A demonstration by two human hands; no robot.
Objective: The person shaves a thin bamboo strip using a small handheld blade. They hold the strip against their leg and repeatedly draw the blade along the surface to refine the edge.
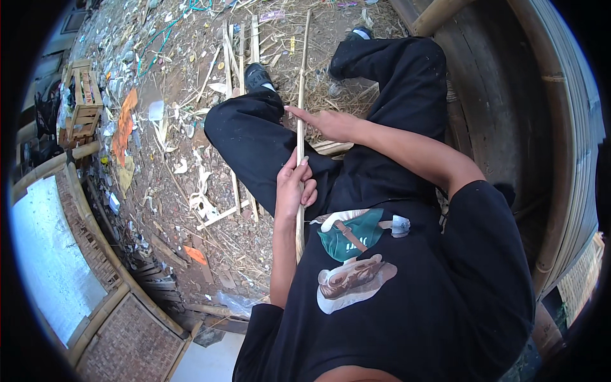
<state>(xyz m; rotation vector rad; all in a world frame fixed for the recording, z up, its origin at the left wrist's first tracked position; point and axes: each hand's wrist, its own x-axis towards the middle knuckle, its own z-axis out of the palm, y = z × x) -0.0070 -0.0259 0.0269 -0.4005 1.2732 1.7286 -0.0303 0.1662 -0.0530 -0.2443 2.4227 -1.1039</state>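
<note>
A long, narrow bamboo strip (pixel 306 48) runs from beside my torso, between my legs and out past my feet. My left hand (pixel 296 186) is wrapped around it near my lap, with the thumb lying along the strip. Farther along, my right hand (pixel 332 125) reaches in from the right and closes at the strip. Its index finger stretches across the strip and points left, while the other fingers curl below, partly hidden. Whether anything else is in that hand does not show.
Split bamboo pieces (pixel 255 39) and pale shavings (pixel 202 197) litter the dirt ground. A wooden crate (pixel 83 105) stands at the far left, beyond orange scraps (pixel 124 124). Bamboo-framed woven panels (pixel 130 334) border the lower left. At right is a dark plank wall (pixel 490 89).
</note>
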